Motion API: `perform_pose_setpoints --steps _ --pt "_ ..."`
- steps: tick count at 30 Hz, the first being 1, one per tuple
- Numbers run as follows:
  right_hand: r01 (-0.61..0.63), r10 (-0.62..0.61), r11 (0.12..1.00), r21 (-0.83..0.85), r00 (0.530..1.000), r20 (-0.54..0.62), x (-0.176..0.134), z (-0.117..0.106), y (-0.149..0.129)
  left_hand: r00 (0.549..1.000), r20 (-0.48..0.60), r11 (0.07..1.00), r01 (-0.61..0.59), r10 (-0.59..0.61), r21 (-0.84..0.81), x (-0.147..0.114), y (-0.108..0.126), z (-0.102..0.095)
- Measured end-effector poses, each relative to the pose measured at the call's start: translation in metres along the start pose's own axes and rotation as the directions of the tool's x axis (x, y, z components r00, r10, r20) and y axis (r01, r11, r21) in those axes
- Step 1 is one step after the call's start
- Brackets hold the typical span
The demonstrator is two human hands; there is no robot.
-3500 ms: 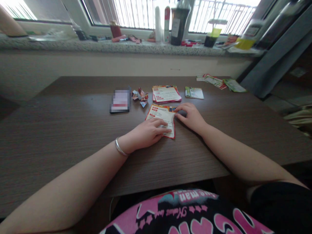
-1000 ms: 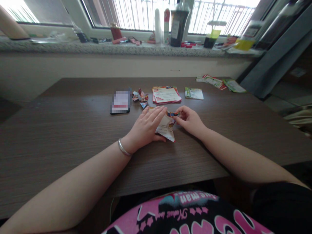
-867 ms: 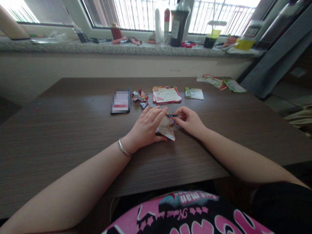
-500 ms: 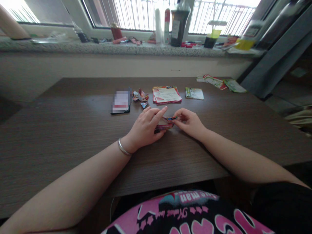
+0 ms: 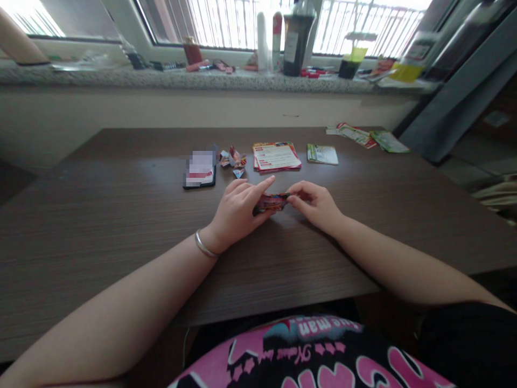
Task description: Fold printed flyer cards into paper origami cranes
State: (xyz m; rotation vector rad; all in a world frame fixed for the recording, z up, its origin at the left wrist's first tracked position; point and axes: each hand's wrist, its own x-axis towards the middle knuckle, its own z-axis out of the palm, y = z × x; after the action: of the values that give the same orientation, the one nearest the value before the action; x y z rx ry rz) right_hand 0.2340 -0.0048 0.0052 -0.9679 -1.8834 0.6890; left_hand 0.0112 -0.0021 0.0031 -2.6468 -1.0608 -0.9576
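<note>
A small, shiny, red-and-purple packet is held low over the table, just beyond its front edge. My left hand grips the packet's left end, thumb underneath and index finger stretched out above it; part of the packet is hidden in the palm. At the packet's right end, my right hand pinches the top corner between thumb and forefinger. Crumpled colourful wrapper pieces lie just beyond my left hand. Past the packet sits a stack of white-faced, red-edged cards.
A phone with a blurred screen lies left of the wrapper pieces. Green-edged cards are stacked to the right, and more green and red slips lie at the back right. Bottles and small items line the stone windowsill behind the brown table.
The packet's top and lower parts, apart before, have come together. My left hand has shifted slightly left; my right hand still pinches the packet's right end.
</note>
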Motion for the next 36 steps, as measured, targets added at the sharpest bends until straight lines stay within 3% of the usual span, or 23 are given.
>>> perform_pose_setpoints --steps 5,11,18,23,31,36 --pt "0.016 -0.015 0.999 -0.052 0.999 0.037 -0.001 0.001 0.003 0.990 -0.099 0.991 0.094 -0.104 -0.094 0.001 0.001 0.000" --pt "0.088 -0.072 0.973 -0.213 0.994 0.082 -0.003 0.005 -0.001 0.977 -0.169 0.969 0.090 -0.131 -0.231 0.003 0.006 -0.002" --pt "0.223 -0.227 0.936 -0.272 0.974 0.018 -0.003 0.004 -0.004 0.965 -0.204 0.943 0.097 -0.168 -0.319 -0.002 0.007 0.003" --pt "0.234 -0.268 0.928 -0.289 0.960 -0.084 -0.005 0.004 0.000 0.968 -0.231 0.959 0.026 -0.094 -0.281 -0.003 0.005 0.005" --pt "0.453 -0.494 0.766 -0.457 0.869 0.034 -0.006 -0.004 -0.005 0.981 -0.191 0.979 0.001 -0.041 -0.204 -0.003 0.001 0.007" --pt "0.499 -0.534 0.687 -0.528 0.840 0.099 -0.005 -0.007 -0.006 0.984 -0.174 0.987 -0.002 -0.026 -0.159 -0.003 0.001 0.007"
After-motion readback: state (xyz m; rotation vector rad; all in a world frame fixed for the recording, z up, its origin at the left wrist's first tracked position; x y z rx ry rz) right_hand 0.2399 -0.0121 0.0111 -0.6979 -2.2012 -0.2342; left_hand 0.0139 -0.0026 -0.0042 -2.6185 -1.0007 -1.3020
